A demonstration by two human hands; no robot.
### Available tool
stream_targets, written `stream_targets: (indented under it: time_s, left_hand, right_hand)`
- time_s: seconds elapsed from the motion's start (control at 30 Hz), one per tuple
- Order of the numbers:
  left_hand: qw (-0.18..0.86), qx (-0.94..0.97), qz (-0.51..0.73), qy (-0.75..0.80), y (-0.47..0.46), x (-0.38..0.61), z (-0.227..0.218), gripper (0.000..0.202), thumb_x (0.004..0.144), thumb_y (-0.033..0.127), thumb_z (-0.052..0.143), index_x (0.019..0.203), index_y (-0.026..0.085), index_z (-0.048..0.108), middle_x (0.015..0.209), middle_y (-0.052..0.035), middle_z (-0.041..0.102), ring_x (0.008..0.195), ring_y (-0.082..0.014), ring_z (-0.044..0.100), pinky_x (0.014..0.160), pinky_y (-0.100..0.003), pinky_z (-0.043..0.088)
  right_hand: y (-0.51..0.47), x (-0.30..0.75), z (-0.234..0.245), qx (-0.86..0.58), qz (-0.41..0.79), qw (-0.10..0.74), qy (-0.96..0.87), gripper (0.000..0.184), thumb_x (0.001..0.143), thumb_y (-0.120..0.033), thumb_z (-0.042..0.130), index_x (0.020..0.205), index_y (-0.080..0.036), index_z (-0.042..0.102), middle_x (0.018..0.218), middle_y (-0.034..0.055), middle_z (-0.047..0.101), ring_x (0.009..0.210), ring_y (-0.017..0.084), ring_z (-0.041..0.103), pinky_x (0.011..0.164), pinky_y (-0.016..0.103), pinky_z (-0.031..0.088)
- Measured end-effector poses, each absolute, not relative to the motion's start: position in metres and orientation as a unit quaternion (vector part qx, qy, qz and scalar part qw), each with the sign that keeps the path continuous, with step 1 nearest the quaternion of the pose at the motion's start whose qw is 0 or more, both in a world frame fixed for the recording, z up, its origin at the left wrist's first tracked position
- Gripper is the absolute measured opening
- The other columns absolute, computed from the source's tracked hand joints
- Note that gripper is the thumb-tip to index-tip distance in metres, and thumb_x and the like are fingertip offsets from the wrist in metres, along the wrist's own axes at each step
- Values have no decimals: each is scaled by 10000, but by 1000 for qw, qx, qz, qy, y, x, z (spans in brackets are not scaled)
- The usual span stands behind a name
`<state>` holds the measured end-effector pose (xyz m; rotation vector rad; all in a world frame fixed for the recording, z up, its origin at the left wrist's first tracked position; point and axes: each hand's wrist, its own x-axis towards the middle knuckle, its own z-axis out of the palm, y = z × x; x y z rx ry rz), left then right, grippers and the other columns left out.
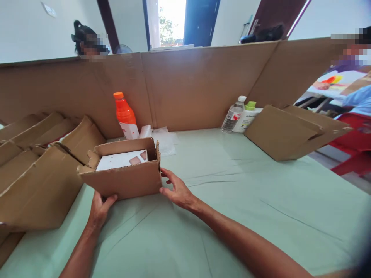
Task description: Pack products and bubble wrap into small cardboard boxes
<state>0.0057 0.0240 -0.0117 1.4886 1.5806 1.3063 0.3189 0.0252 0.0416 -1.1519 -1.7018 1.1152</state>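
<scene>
An open-topped cardboard box (124, 182) is held between my two hands over the green-covered table. Inside it lies a white box (117, 161) with brown markings on its top. My left hand (100, 208) grips the lower left corner, thumb along the front bottom edge and the other fingers mostly hidden under the box. At the right end, my right hand (177, 189) presses its thumb and fingers against the side. Behind the box stands an orange bottle (125, 114) with an orange cap, beside clear plastic wrapping (164, 141).
Several open cardboard boxes (43, 185) crowd the left. A clear water bottle (233, 116) and a white bottle with green cap (246, 119) stand at the back right, near another cardboard box (282, 133). A cardboard partition (197, 88) borders the table (232, 208). People sit beyond.
</scene>
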Motion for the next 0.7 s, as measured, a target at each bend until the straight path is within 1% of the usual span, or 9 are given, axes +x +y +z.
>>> stream_targets:
  time_s: [0.07, 0.17, 0.27, 0.37, 0.47, 0.53, 0.6, 0.7]
  left_hand:
    - [300, 557, 491, 599, 27, 8, -17, 679, 746, 484, 703, 1293, 159, 464, 1223, -127, 610, 1198, -336, 579, 1037, -478, 474]
    - [298, 557, 487, 604, 32, 18, -23, 736, 654, 469, 773, 1267, 165, 501, 1137, -111, 653, 1120, -328, 621, 959, -450, 525]
    - [306, 561, 471, 608, 38, 27, -26, 730, 630, 467, 786, 1250, 184, 523, 1083, -96, 678, 1070, -315, 644, 887, -429, 559]
    - [324, 548, 460, 619, 40, 31, -27, 709, 615, 488, 783, 1204, 180, 536, 1078, -109, 690, 1034, -318, 664, 837, -426, 578]
    - [335, 531, 462, 626, 39, 29, -30, 679, 593, 495, 784, 1139, 164, 550, 1094, -141, 694, 1048, -340, 669, 862, -459, 574]
    - [338, 528, 466, 624, 38, 27, -34, 634, 602, 484, 776, 1105, 163, 561, 1095, -150, 699, 1048, -344, 673, 878, -476, 571]
    - [338, 536, 468, 616, 37, 26, -39, 575, 627, 464, 760, 1084, 167, 578, 1094, -148, 708, 1028, -337, 683, 871, -479, 576]
    - [315, 558, 465, 610, 37, 25, -45, 491, 663, 442, 728, 1056, 170, 619, 1065, -139, 723, 997, -331, 689, 849, -474, 580]
  right_hand:
    - [31, 326, 37, -444, 440, 401, -670, 710, 749, -231, 618, 1446, -225, 482, 1460, 118, 544, 1267, 290, 560, 947, 439, 507]
    - [34, 342, 31, -438, 437, 422, -663, 639, 766, -218, 614, 1399, -260, 541, 1418, 88, 589, 1226, 274, 594, 944, 429, 511]
    - [39, 360, 30, -442, 423, 432, -662, 568, 797, -229, 603, 1364, -263, 585, 1364, 75, 638, 1168, 255, 631, 923, 405, 521]
    - [57, 375, 31, -469, 384, 418, -676, 411, 821, -257, 589, 1219, -244, 690, 1251, 65, 706, 1126, 248, 648, 912, 393, 522]
    - [91, 384, 32, -509, 322, 433, -671, 286, 854, -274, 550, 1057, -225, 745, 1139, 57, 748, 1041, 226, 671, 892, 371, 522]
    - [120, 385, 34, -524, 291, 448, -663, 290, 875, -286, 513, 1027, -204, 746, 1039, 56, 765, 930, 208, 690, 842, 349, 536]
    - [152, 378, 39, -521, 277, 443, -675, 318, 895, -296, 475, 1023, -185, 744, 974, 56, 764, 871, 203, 693, 793, 332, 547]
    - [204, 359, 51, -496, 269, 416, -713, 331, 902, -279, 482, 1097, -182, 732, 1024, 53, 757, 918, 204, 694, 814, 322, 547]
